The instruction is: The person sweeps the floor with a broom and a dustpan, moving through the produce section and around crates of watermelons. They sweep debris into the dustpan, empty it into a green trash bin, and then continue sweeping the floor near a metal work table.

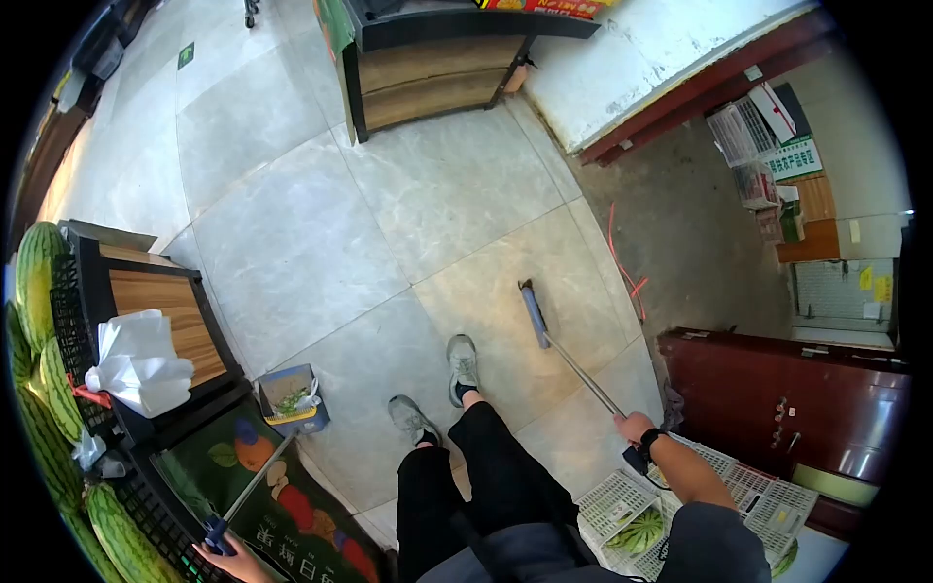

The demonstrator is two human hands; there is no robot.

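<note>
My right hand (635, 426) is wrapped round the metal stick of a broom (535, 316), whose narrow grey-blue head rests on the floor tiles ahead of my shoes. At the lower left, my left hand (231, 561) grips the dark top of a long-handled dustpan (309, 424). That dustpan is blue-grey with a yellow edge and stands on the floor by the display stand. Inside it lie green leafy scraps and a bit of white plastic.
Watermelons (41, 282) fill black crates on the left, beside white plastic bags (146, 364). A wood-panelled stand (432, 83) is ahead. White plastic crates (622, 505) are by my right side. A dark red door (777, 403) and red cord (634, 284) lie to the right.
</note>
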